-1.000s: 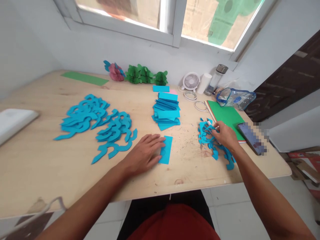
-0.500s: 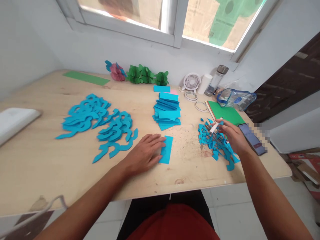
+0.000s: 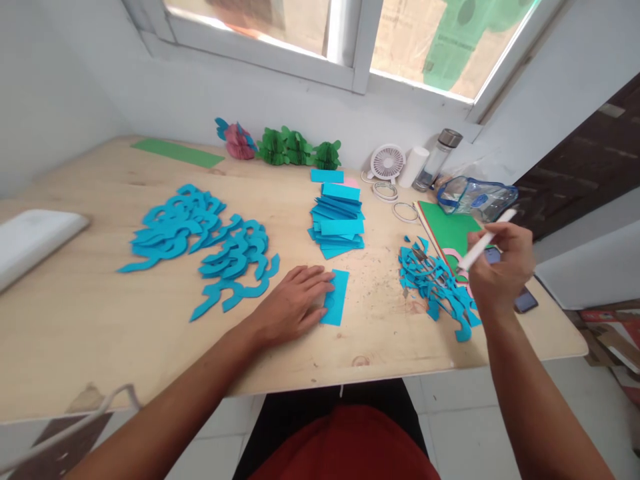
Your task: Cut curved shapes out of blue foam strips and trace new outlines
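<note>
My left hand (image 3: 296,303) lies flat on the table, fingers stretched out over the left part of a blue paper rectangle (image 3: 340,300). Faint curved lines show on that paper. Raised over the right side of the table, my right hand (image 3: 503,263) grips a slim white pen (image 3: 486,241), its dark tip pointing down and left. Just left of this hand is a heap of blue paper scraps (image 3: 430,280), with scissors (image 3: 420,253) partly buried in it. Wavy blue paper cutouts (image 3: 170,223) are piled to the left.
Behind the paper rectangle is a stack of blue paper strips (image 3: 340,227). Green paper (image 3: 443,227), a phone (image 3: 526,300) and a clear pouch (image 3: 480,197) sit at right. A small fan (image 3: 387,163), a bottle (image 3: 437,160) and green paper ornaments (image 3: 295,148) line the wall.
My right hand has moved up and right from the scrap heap with the white pen, which now points down-left in its grip. My left hand stays on the paper.
</note>
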Action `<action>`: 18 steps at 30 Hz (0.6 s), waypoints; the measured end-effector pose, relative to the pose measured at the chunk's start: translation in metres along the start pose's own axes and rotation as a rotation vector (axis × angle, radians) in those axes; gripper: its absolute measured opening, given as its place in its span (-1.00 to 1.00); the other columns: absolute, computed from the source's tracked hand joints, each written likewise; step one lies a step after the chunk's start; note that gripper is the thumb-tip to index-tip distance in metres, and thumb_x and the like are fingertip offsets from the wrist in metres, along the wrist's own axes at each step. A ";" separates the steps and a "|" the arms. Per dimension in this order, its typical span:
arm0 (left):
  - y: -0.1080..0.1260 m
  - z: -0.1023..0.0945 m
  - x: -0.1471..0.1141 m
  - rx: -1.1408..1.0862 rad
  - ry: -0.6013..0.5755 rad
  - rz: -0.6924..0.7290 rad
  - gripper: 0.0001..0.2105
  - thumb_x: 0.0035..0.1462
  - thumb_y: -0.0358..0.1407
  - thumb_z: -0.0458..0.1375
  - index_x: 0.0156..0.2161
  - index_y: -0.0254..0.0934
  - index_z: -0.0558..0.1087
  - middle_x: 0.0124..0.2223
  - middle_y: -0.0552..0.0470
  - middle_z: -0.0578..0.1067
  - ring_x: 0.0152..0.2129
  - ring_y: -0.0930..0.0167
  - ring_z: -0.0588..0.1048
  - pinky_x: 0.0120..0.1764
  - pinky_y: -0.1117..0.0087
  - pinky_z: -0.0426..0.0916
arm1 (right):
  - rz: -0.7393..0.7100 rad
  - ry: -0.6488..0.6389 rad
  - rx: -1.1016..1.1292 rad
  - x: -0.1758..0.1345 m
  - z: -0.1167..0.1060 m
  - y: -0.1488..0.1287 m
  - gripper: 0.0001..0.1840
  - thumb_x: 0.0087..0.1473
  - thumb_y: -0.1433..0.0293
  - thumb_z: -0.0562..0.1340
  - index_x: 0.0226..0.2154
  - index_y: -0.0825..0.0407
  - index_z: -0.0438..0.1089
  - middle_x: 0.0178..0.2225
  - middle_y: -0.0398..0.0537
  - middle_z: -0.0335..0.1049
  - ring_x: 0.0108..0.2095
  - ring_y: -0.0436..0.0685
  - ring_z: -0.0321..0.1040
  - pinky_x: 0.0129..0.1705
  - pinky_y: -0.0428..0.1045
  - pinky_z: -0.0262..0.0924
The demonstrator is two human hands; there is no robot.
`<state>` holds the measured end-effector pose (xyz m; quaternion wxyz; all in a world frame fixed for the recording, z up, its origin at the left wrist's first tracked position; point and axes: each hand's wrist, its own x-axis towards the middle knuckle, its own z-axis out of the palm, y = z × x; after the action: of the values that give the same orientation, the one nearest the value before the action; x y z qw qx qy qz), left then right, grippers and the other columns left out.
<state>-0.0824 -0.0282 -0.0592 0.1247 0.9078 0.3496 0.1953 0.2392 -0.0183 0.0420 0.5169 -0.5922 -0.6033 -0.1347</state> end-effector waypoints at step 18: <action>0.004 -0.004 0.001 -0.012 -0.003 -0.006 -0.63 0.14 -0.32 0.04 0.07 -0.26 0.34 0.21 -0.15 0.34 0.18 0.15 0.22 0.18 -0.01 0.08 | 0.333 -0.810 0.614 -0.097 0.094 -0.070 -0.67 0.19 0.21 0.09 -0.05 -0.03 0.36 -0.12 0.01 0.49 -0.11 0.20 0.45 -0.05 0.10 0.28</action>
<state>-0.0812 -0.0297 -0.0542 0.1315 0.9063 0.3509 0.1956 0.1132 -0.0192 -0.0430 0.4064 -0.5060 -0.6641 0.3713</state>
